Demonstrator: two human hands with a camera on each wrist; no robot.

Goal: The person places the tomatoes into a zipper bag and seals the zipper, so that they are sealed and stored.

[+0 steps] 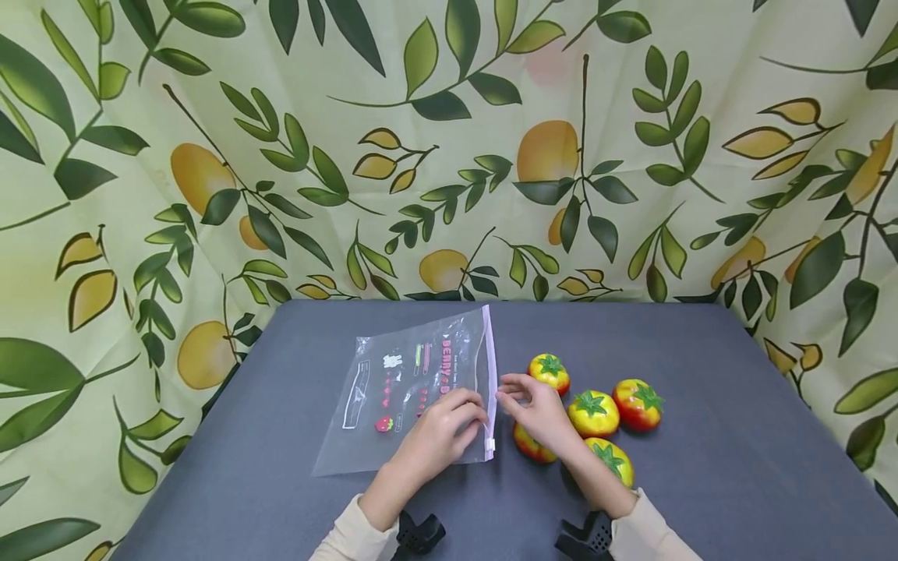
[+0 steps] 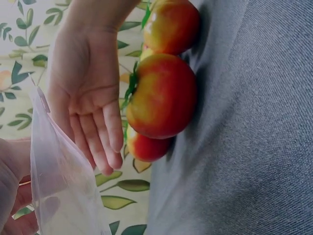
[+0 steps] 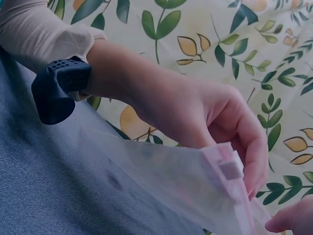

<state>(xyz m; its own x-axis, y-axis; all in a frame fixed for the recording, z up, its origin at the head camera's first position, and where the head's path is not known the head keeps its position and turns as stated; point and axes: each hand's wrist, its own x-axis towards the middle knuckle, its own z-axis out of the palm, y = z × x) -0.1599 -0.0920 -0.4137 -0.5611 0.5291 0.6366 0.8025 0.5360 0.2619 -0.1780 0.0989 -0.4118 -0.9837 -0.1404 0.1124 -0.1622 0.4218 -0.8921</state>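
Observation:
A clear zip bag [image 1: 403, 389] with pink printed pictures lies on the dark table, its lilac slider strip [image 1: 490, 351] facing right. My left hand [image 1: 449, 425] grips the bag by the opening edge, fingers curled around it, as the right wrist view shows with the left hand [image 3: 195, 115] behind the film and the white slider [image 3: 231, 168]. The right hand [image 1: 536, 409] is at the strip's other side, fingertips right at the edge. In the left wrist view the right hand's [image 2: 93, 93] fingers are nearly straight, palm showing, partly behind the bag [image 2: 63, 171].
Several yellow-red toy tomatoes with green leafy tops stand around the right hand: one tomato [image 1: 549, 374] behind it, another tomato [image 1: 638, 405] farther right, and a near tomato [image 1: 609, 460] by the forearm. A leaf-patterned cloth [image 1: 449, 156] hangs behind the table [image 1: 737, 467].

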